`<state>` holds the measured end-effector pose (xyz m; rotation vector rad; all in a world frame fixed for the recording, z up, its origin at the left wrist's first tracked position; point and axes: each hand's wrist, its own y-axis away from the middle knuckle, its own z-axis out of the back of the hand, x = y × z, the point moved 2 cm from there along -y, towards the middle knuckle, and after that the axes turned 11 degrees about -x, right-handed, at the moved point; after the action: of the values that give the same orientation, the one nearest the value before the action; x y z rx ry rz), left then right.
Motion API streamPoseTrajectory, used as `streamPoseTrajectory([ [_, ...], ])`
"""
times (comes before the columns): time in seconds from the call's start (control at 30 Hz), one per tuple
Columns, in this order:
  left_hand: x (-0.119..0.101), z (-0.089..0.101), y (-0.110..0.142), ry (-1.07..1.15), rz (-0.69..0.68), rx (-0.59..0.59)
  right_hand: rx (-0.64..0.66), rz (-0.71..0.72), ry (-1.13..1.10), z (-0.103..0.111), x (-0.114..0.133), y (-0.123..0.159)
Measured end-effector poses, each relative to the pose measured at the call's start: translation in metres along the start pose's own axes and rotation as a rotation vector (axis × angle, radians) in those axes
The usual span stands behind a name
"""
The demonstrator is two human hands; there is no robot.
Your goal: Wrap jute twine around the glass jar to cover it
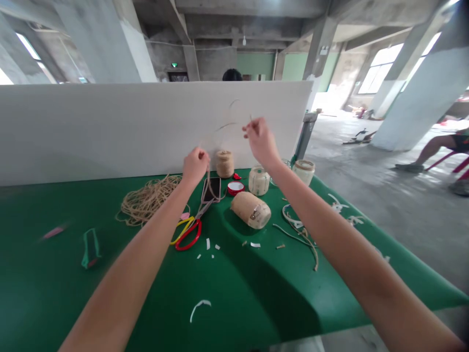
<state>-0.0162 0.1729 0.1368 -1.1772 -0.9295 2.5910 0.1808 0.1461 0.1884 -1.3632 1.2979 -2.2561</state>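
My left hand is closed in a pinch on a strand of jute twine, which hangs down over a phone. Higher and to the right, my right hand is raised before the white board, fingers pinched, with a thin end of twine poking up from them. Below the hands, a jar wrapped in twine lies on its side. Scissors with red and yellow handles rest under my left forearm, beside a loose heap of twine.
A twine spool, a red tape roll and glass jars stand along the white board. Cord pieces and white scraps are scattered over the green table. A green-framed object lies left.
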Motion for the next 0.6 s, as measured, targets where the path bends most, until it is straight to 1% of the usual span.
streamPoseTrajectory([
  [0.07, -0.008, -0.013, -0.021, 0.023, -0.015, 0.002, 0.176, 0.025, 0.3, -0.014, -0.014, 0.022],
  [0.1, -0.01, -0.019, -0.029, 0.025, -0.022, 0.027, 0.272, 0.037, 0.476, -0.019, -0.02, 0.033],
  [0.17, -0.008, -0.025, -0.034, 0.007, -0.031, 0.127, 0.335, 0.03, 0.576, -0.021, -0.028, 0.053],
  [0.23, 0.005, -0.022, -0.03, -0.038, -0.038, 0.25, 0.364, 0.019, 0.653, -0.016, -0.034, 0.069],
  [0.3, 0.027, -0.007, -0.018, -0.105, -0.044, 0.335, 0.381, 0.039, 0.695, -0.006, -0.037, 0.082],
  [0.43, 0.082, 0.036, 0.013, -0.31, -0.015, 0.4, 0.327, 0.081, 0.723, 0.012, -0.035, 0.1],
  [0.53, 0.114, 0.061, 0.036, -0.473, -0.03, 0.454, 0.312, 0.125, 0.679, 0.01, -0.027, 0.113],
  [0.6, 0.125, 0.069, 0.049, -0.56, -0.059, 0.469, 0.328, 0.154, 0.63, 0.002, -0.02, 0.122],
])
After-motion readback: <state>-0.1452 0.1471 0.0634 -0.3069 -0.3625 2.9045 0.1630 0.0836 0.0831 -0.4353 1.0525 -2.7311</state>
